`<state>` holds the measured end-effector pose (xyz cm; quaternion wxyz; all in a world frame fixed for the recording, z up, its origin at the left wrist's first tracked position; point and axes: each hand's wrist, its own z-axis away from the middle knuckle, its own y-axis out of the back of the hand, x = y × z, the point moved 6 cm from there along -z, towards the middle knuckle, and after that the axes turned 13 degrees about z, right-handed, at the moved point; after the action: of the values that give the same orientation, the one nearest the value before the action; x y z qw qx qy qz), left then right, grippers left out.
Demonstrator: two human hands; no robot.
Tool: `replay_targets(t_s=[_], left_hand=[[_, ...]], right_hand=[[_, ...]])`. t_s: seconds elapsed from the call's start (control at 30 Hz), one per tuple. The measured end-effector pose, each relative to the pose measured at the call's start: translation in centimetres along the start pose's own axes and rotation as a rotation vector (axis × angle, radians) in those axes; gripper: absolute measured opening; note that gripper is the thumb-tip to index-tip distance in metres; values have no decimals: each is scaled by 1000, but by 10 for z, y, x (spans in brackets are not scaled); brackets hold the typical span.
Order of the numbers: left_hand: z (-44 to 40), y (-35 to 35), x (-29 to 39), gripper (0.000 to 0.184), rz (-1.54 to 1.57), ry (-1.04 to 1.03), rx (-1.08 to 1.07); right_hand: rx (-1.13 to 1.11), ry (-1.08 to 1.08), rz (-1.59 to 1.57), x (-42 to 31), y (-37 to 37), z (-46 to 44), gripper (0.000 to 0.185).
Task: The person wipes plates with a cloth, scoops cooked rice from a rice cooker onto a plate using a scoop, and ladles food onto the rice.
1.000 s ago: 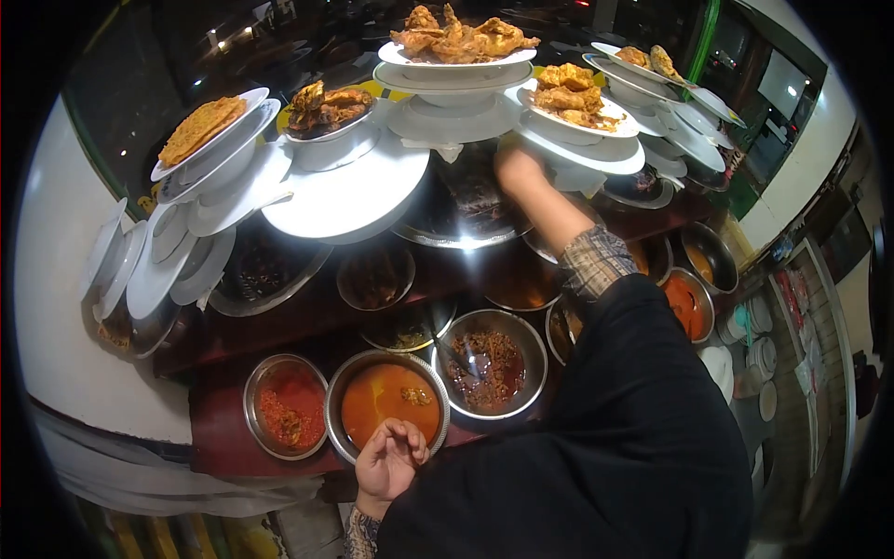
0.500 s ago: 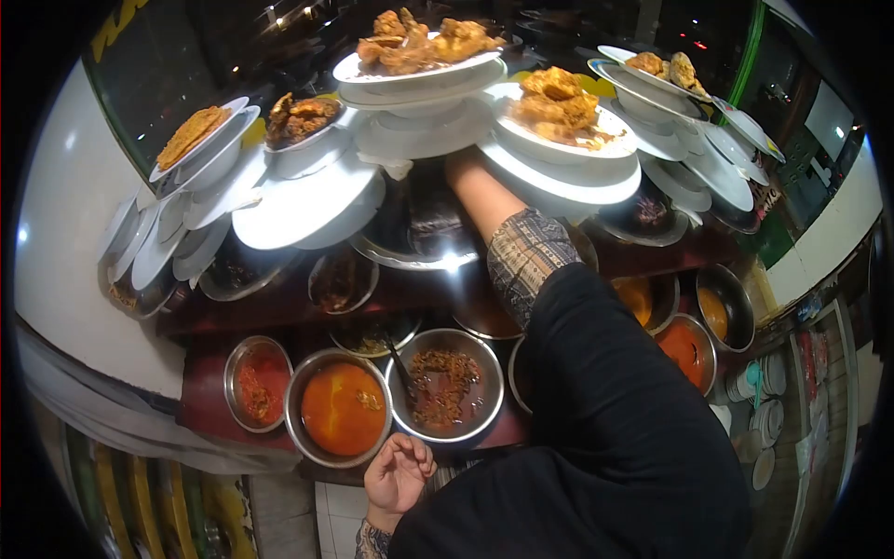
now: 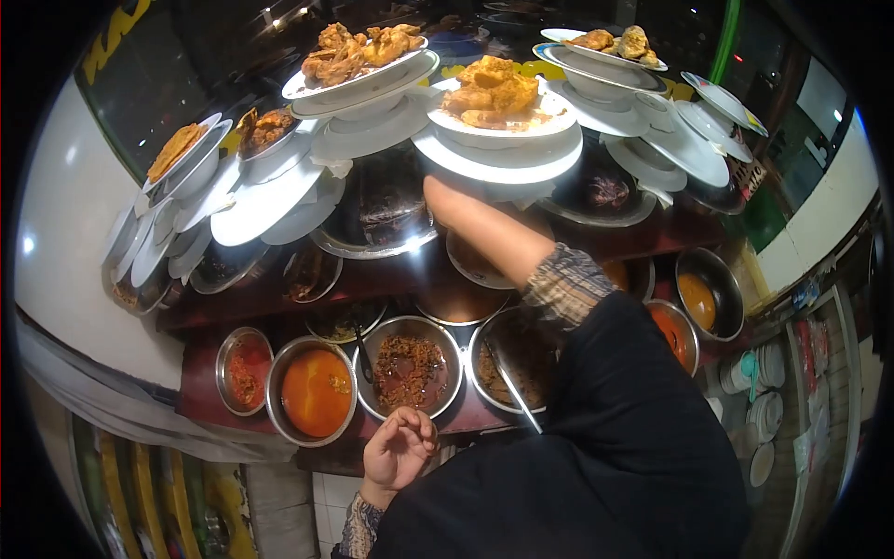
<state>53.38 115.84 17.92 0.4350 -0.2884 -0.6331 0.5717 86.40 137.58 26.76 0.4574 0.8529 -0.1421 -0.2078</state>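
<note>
My left hand (image 3: 399, 455) is held low in front of the bowls, palm up, fingers curled inward side by side; nothing shows in it. It is nearest to a steel bowl of dark chopped food in reddish oil (image 3: 410, 373), with a dark-handled spoon (image 3: 362, 354) leaning in it. My right arm stretches forward over the bowls, and my right hand (image 3: 441, 197) reaches under the raised plates. Its fingers are hidden behind the plate of fried chicken (image 3: 507, 101) and the white plates below it. Left of this hand is a metal tray (image 3: 358, 247) with dark food.
Stacked plates (image 3: 358, 70) of fried pieces stand along the window. On the lower shelf are a bowl of orange sauce (image 3: 312, 396), a bowl of red sambal (image 3: 246, 374) and a bowl with a metal spoon (image 3: 512, 377). White dishes (image 3: 765, 415) sit in a case at right.
The view has shifted right, so the plates and bowls appear farther left. More of my right forearm shows, and the bowl with the metal spoon has come into view. My left hand remains curled.
</note>
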Motion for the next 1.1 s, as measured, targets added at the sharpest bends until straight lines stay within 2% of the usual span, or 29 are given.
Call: replay_targets(t_s=[0.07, 0.17, 0.27, 0.33, 0.37, 0.4, 0.47, 0.57, 0.73, 0.87, 0.9, 1.0, 1.1], left_hand=[[-3, -2, 9, 25, 30, 7, -20], [-5, -1, 14, 26, 70, 74, -42], [-7, 1, 16, 26, 87, 124, -62], [-5, 5, 16, 26, 93, 142, -83], [-3, 6, 18, 25, 100, 143, -75], [0, 8, 19, 25, 113, 145, -52], [2, 7, 20, 26, 93, 132, -58], [4, 5, 20, 28, 13, 118, -41], [-8, -3, 4, 25, 52, 90, -51], [-24, -8, -18, 24, 102, 62, -51], [-27, -8, -22, 25, 100, 57, -43], [-36, -7, -37, 25, 100, 41, -13], [-39, -3, -49, 25, 91, 18, 28]], right_hand=[[23, -2, -33, 13, 13, 16, 30], [203, 85, 96, 32, 40, 41, 29], [82, 99, 111, 43, 85, 58, 29], [-11, 142, 324, 67, 78, 59, 29], [171, 196, 352, 76, 85, 62, 25], [45, 133, 429, 93, 79, 62, 22], [-35, 116, 575, 112, 85, 65, 23], [-101, 77, 637, 141, 86, 59, 23], [-192, -69, 604, 186, 79, 33, 25], [-163, 13, 556, 197, 78, 12, 27], [-239, 16, 599, 194, 79, 7, 29], [32, 152, 458, 224, 33, -16, 28], [221, 192, 332, 211, 34, -62, 27]])
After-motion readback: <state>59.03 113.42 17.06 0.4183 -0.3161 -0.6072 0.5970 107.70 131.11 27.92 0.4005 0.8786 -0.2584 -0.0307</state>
